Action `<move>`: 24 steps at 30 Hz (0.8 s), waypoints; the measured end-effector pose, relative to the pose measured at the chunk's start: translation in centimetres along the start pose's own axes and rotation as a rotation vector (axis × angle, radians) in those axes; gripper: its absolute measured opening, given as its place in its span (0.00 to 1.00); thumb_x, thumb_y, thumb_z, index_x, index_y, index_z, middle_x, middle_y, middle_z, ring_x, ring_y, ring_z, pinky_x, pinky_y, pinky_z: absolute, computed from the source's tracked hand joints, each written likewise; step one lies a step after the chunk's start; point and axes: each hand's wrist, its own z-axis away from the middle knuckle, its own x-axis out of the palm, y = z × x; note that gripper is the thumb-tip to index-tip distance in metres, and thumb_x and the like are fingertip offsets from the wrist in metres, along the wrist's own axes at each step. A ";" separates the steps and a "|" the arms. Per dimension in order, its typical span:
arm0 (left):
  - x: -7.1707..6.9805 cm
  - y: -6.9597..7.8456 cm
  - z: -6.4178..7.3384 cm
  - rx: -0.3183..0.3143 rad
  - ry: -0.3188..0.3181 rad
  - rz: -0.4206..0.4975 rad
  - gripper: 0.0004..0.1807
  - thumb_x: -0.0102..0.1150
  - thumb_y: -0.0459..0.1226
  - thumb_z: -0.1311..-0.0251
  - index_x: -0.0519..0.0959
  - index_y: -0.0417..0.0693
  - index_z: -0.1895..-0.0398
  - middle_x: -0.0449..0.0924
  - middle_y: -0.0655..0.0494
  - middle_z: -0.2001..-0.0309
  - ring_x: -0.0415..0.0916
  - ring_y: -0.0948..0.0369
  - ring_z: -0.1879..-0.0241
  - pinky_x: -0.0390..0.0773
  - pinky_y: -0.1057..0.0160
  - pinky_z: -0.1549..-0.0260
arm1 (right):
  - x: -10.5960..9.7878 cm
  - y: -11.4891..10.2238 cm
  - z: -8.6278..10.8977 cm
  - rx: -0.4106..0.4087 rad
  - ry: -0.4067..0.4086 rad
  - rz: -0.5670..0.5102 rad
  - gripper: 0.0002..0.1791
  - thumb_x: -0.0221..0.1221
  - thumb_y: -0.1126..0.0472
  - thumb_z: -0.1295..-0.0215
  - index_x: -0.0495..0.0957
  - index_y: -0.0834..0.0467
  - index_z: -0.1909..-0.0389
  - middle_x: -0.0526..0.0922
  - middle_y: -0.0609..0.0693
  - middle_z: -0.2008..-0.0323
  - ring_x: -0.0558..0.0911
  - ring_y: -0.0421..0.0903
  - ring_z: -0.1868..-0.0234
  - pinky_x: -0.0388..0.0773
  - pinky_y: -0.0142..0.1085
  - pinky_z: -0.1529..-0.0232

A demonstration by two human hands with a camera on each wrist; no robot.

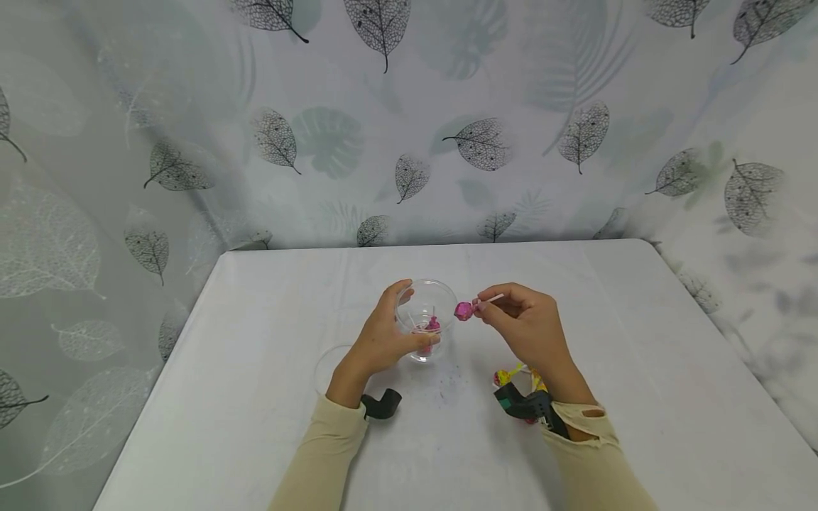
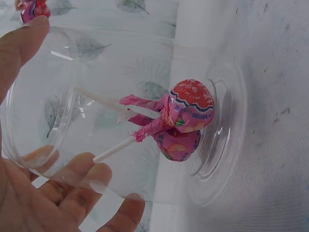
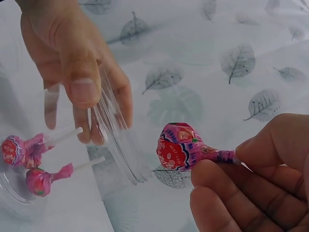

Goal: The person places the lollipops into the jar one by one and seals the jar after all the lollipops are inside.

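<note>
My left hand (image 1: 386,339) grips a clear plastic jar (image 2: 231,150), fingers and thumb around its sides near the open rim. Inside, at the base, lie two pink-wrapped lollipops (image 2: 190,108) with white sticks pointing toward the mouth. Between thumb and fingers, my right hand (image 1: 530,325) pinches another pink lollipop (image 3: 177,147) by its stick, just below the wrapper. Its round, red-topped head points at the jar and is just outside the rim, on the right side in the head view.
Below my right wrist lie several lollipops (image 1: 503,377) in yellow and red wrappers, partly hidden by the wrist camera (image 1: 520,404). A clear round lid (image 1: 317,370) lies beside my left wrist. The white table (image 1: 255,426) meets leaf-patterned curtains (image 1: 447,206) at the back.
</note>
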 end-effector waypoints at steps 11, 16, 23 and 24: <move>0.1 0.2 0.1 -0.014 0.005 0.003 0.60 0.84 0.50 0.53 0.55 0.61 0.20 0.66 0.55 0.24 0.66 0.47 0.27 0.71 0.38 0.35 | 1.8 0.0 -0.9 -0.052 -0.005 0.084 0.05 0.67 0.67 0.33 0.88 0.60 0.58 0.91 0.53 0.62 0.90 0.46 0.66 0.84 0.32 0.65; 0.1 0.1 0.1 -0.008 0.011 -0.014 0.60 0.84 0.52 0.54 0.55 0.62 0.20 0.66 0.55 0.24 0.65 0.47 0.26 0.71 0.36 0.35 | 2.5 0.3 -1.1 -0.066 -0.016 0.109 0.05 0.68 0.68 0.34 0.89 0.60 0.59 0.91 0.53 0.64 0.89 0.47 0.68 0.83 0.33 0.68; 0.1 -0.2 -0.1 0.016 0.006 -0.003 0.59 0.84 0.50 0.53 0.55 0.61 0.20 0.65 0.54 0.24 0.65 0.47 0.26 0.70 0.37 0.34 | 2.9 0.6 -0.9 -0.062 -0.029 0.140 0.06 0.68 0.69 0.35 0.89 0.61 0.59 0.91 0.54 0.65 0.89 0.47 0.68 0.83 0.31 0.65; 0.0 -0.2 -0.1 0.015 0.007 -0.004 0.59 0.84 0.50 0.53 0.55 0.60 0.20 0.65 0.54 0.24 0.65 0.48 0.26 0.70 0.38 0.34 | 2.9 0.7 -0.9 -0.065 -0.032 0.138 0.06 0.68 0.69 0.35 0.89 0.62 0.58 0.91 0.54 0.64 0.89 0.47 0.68 0.83 0.30 0.65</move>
